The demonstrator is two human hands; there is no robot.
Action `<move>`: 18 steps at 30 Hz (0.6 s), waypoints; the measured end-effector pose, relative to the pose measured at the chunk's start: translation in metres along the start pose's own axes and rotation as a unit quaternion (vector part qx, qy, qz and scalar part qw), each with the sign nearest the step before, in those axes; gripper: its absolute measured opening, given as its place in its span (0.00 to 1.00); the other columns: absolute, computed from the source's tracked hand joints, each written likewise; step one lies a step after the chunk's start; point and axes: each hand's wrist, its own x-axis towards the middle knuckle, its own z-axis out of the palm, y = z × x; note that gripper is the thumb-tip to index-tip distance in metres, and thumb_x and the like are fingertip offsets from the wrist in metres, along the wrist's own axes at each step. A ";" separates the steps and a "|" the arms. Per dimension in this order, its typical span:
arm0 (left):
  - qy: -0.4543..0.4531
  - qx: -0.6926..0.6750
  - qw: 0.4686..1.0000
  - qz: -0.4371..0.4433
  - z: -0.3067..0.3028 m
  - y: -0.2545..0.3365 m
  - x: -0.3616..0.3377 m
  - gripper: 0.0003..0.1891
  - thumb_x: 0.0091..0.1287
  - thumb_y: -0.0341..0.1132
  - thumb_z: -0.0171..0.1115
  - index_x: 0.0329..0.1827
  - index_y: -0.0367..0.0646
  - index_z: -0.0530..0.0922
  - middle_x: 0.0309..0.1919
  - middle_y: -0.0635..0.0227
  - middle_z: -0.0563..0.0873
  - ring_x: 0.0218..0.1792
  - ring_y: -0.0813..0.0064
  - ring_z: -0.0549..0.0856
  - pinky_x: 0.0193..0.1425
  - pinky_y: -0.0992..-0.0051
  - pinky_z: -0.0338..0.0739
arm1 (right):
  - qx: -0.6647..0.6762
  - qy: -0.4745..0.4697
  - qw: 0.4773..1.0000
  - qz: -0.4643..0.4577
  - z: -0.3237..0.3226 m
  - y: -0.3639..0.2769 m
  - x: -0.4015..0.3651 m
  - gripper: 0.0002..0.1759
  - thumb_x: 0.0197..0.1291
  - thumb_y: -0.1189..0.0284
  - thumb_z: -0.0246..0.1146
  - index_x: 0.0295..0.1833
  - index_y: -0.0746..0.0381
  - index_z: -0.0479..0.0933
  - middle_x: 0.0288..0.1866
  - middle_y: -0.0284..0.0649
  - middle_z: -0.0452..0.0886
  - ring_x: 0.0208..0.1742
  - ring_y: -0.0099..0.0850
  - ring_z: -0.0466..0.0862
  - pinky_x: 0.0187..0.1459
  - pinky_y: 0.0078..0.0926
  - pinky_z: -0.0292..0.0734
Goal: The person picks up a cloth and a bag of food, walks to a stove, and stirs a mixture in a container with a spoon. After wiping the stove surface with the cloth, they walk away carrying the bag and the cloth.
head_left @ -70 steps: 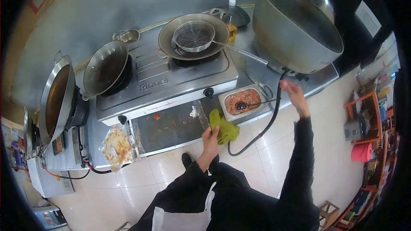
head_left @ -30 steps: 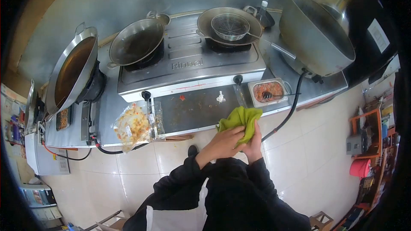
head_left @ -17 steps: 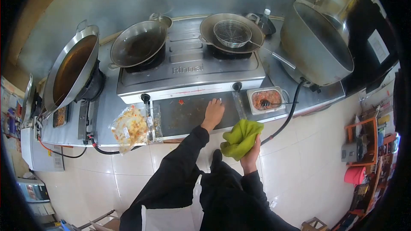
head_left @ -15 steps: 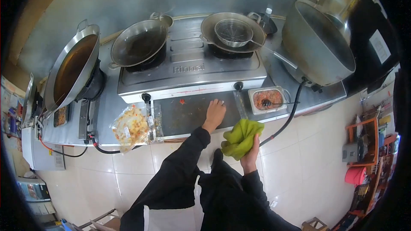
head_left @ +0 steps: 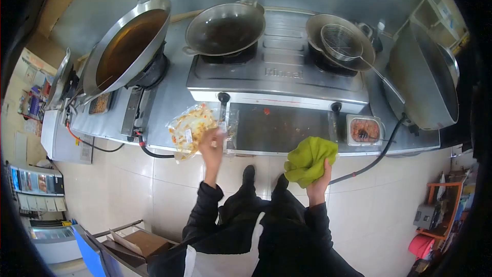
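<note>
My right hand (head_left: 320, 182) grips a bunched lime-green cloth (head_left: 310, 160) in front of the counter's edge. My left hand (head_left: 211, 146) is smeared by motion, at the right edge of a clear plastic bag (head_left: 190, 127) with orange and pale food bits on it. Whether it touches the bag or holds anything cannot be made out. Right of the bag is a dark counter strip (head_left: 282, 128), with a small red scrap (head_left: 266, 111) and crumbs on it.
Behind stands a two-burner stove (head_left: 287, 84), bearing a wok (head_left: 225, 31) and another wok with a wire strainer (head_left: 342, 42). A large oil-filled wok (head_left: 128, 46) is at left. At right are a metal tray of chopped food (head_left: 364, 130) and a big pot (head_left: 425, 77).
My left hand has moved left from the dark counter strip to the plastic bag. The camera view has shifted left. My right hand still holds the green cloth.
</note>
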 end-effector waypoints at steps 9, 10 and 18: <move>-0.138 0.137 0.975 0.104 -0.047 -0.069 0.029 0.15 0.61 0.33 0.64 0.50 0.39 0.78 0.52 0.51 0.79 0.53 0.51 0.78 0.56 0.60 0.73 | -0.029 0.041 0.998 -0.030 -0.002 0.004 -0.024 0.30 0.67 0.54 0.49 0.67 0.62 0.62 0.63 0.42 0.70 0.63 0.39 0.70 0.64 0.39 0.64; -0.126 0.149 0.973 0.124 -0.047 -0.054 0.027 0.16 0.60 0.33 0.64 0.51 0.40 0.78 0.52 0.52 0.79 0.54 0.51 0.77 0.57 0.59 0.72 | -0.035 0.062 0.997 -0.041 -0.010 0.004 -0.026 0.30 0.67 0.54 0.49 0.67 0.62 0.62 0.63 0.42 0.70 0.63 0.39 0.70 0.64 0.39 0.64; -0.343 -0.065 0.876 0.333 0.123 0.096 -0.044 0.12 0.58 0.33 0.61 0.45 0.43 0.80 0.49 0.66 0.80 0.53 0.63 0.76 0.57 0.64 0.66 | -0.028 0.171 0.973 -0.155 -0.055 0.003 -0.052 0.31 0.66 0.52 0.48 0.67 0.60 0.61 0.62 0.42 0.70 0.62 0.39 0.71 0.62 0.40 0.67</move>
